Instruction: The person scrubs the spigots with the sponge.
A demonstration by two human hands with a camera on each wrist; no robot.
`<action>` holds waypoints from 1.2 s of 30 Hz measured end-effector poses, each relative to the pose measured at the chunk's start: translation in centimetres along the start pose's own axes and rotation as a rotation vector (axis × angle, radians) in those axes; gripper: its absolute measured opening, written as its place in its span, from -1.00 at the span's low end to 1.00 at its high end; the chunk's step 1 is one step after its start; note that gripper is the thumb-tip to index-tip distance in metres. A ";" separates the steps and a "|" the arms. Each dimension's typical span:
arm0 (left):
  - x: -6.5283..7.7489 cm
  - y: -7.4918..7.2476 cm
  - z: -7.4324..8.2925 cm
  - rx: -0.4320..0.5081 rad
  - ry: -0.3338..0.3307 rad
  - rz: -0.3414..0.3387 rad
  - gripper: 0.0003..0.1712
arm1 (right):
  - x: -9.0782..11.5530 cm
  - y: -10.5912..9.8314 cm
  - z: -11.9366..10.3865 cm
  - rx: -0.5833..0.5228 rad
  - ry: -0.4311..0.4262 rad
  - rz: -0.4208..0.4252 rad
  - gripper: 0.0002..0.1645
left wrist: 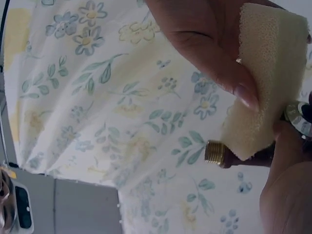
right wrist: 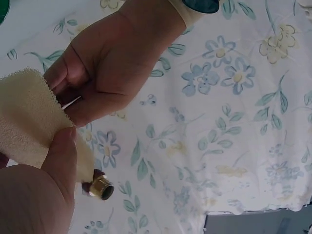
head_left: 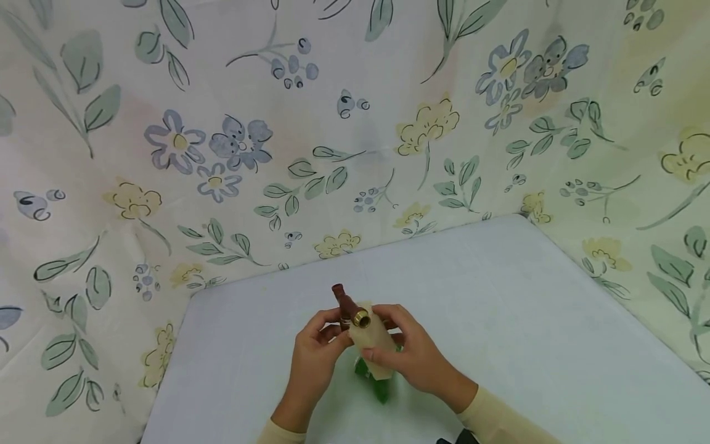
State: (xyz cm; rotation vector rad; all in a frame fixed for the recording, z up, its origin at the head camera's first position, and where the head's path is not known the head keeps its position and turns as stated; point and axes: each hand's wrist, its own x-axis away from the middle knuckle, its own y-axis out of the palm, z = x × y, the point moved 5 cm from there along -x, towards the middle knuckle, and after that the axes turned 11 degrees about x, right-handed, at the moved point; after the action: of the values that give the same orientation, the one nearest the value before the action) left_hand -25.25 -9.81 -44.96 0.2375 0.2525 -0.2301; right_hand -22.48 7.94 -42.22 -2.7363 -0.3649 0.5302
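The brown fitting sits between the two hands, at the left hand's fingertips, its narrow end angled up and away from the wrists and its brass threaded end turned toward the right hand's side. The left hand is clamped on the fitting, with the thumb lying by the edge of a pale, porous sponge block. The right hand pinches that block, its thumb across the near face and its fingers behind. The block lies right beside the fitting, and the left wrist view has the threaded end poking out past it (how firmly the two touch, if at all, cannot be told).

To handle this well, the left hand would probably best anchor the fitting by its body, while the right hand brings the block in lightly; a soft edge could snag or crumble on the threads. Spreading the right fingers wider should stop the block from buckling.

Under the right hand, something green is partly hidden by the block. Around the hands spreads the white tabletop, and beyond their fingertips rises a floral cloth.
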 end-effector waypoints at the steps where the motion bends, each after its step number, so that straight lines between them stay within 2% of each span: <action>1: 0.0 0.1 0.0 0.018 0.005 -0.021 -0.61 | 0.0 -0.1 0.1 -0.003 0.012 0.001 -0.31; 7: 0.1 0.8 0.7 0.083 0.064 -0.181 -0.61 | -0.4 -0.9 1.3 -0.060 0.089 -0.015 -0.35; 10: 0.2 1.1 0.8 0.123 0.056 -0.221 -0.60 | -0.5 -1.1 1.6 -0.076 0.116 -0.026 -0.36; 12: 0.2 1.0 0.7 0.149 0.024 -0.212 -0.58 | -0.5 -0.9 1.6 -0.084 0.122 -0.032 -0.37; 15: 0.2 0.7 0.5 0.155 -0.009 -0.158 -0.55 | -0.3 -0.5 1.8 -0.094 0.107 -0.038 -0.37; 19: 0.0 0.2 0.4 0.135 -0.004 -0.079 -0.56 | -0.2 0.2 2.3 -0.081 0.036 -0.040 -0.34; 22: 0.0 0.0 0.3 0.126 0.011 -0.044 -0.59 | -0.2 0.5 2.7 -0.062 -0.006 -0.036 -0.32; 31: -0.1 0.1 0.1 0.082 0.039 -0.023 -0.58 | -0.2 0.8 2.8 -0.075 -0.042 -0.020 -0.30; 36: -0.1 0.3 0.3 0.077 0.043 -0.020 -0.52 | -0.2 0.8 2.2 -0.078 -0.029 -0.017 -0.30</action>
State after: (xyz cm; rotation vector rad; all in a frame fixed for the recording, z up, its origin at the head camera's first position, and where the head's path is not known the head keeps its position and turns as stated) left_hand -25.21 -9.56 -44.57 0.3165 0.2889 -0.2545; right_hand -23.41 7.68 -44.35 -2.7999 -0.4246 0.5633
